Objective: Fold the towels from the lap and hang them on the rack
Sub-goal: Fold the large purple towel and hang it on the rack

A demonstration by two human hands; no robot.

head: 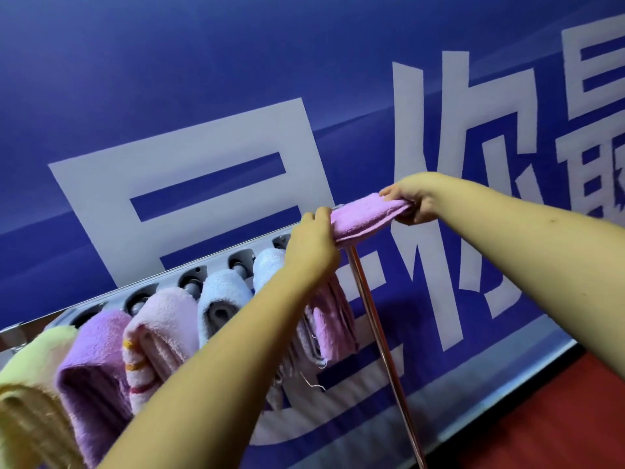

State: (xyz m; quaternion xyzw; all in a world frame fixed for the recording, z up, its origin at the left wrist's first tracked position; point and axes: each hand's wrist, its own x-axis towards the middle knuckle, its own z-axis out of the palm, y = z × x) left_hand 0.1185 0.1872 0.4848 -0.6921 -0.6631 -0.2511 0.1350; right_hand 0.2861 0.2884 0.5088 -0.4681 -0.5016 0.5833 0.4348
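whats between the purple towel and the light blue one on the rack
In the head view, one pale pink towel with striped ends hangs between the purple towel and light blue towel.

A large blue banner [169, 62] fills nearly the whole background, running on a slant because the view is tilted. Big white characters [189, 170] are printed across the banner, one boxy shape left of its middle and taller strokes toward its right side. A faint paler band crosses the banner diagonally. Along the banner's lower edge runs a grey metallic strip [473, 397], and below that strip, at the lower right, lies a red floor [558, 424]
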